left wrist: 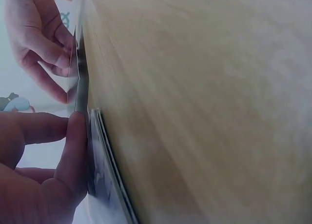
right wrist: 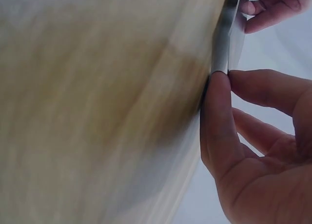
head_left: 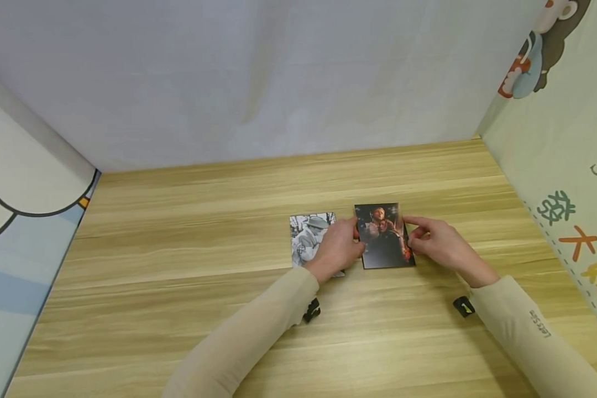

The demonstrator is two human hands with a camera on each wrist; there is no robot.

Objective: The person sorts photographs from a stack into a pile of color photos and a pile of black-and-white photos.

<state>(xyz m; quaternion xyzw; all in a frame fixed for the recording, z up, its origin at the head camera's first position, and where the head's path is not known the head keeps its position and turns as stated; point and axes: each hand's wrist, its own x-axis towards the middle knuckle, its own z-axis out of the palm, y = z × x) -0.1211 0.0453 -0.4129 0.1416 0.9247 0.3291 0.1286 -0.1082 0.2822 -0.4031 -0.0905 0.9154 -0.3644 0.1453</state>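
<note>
A dark picture card (head_left: 384,243) with reddish lit figures is between my two hands. My left hand (head_left: 338,246) pinches its left edge between thumb and fingers, and my right hand (head_left: 440,243) pinches the right edge. Both wrist views show it edge-on as a thin grey strip (right wrist: 222,50), close to the tabletop. Left of it lies a black-and-white picture card (head_left: 305,239), partly covered by my left hand. Seen from the left wrist, that one has several thin layers at its edge (left wrist: 109,165).
The wood-grain tabletop (head_left: 179,237) stretches around the cards. A pale wall (head_left: 204,99) rises at the back; printed panels stand at the left (head_left: 25,143) and right (head_left: 552,143). Small black pieces (head_left: 312,310) sit by both sleeves.
</note>
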